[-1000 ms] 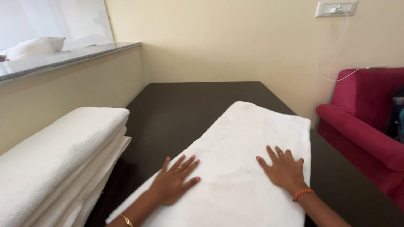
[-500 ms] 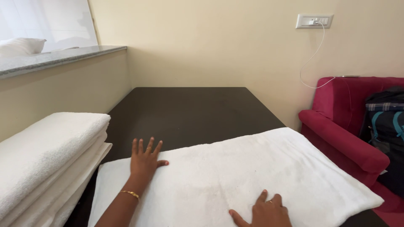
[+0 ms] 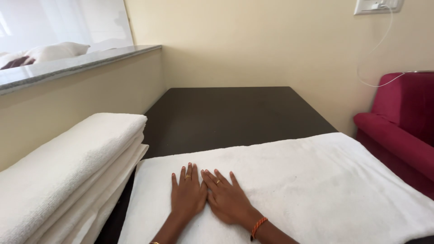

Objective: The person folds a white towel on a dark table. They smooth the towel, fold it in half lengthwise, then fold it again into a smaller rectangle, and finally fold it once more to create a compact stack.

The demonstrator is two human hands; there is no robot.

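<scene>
A white towel [image 3: 316, 180] lies spread flat across the near end of a dark table [image 3: 226, 113]. My left hand [image 3: 187, 194] rests palm down on the towel's left part, fingers apart, with a ring on one finger. Right beside it, touching at the thumb side, my right hand [image 3: 226, 199] also lies flat on the towel, with a ring and an orange cord at the wrist. Neither hand holds anything.
A stack of folded white towels [image 3: 68, 176] sits at the left on the table's edge. A low wall with a grey ledge [image 3: 77, 65] runs along the left. A red armchair [image 3: 402, 131] stands at the right, under a wall socket [image 3: 377, 6] with a white cable.
The towel has turned from lengthwise to crosswise on the table. My hands have come together from wide apart and now lie side by side on its left part.
</scene>
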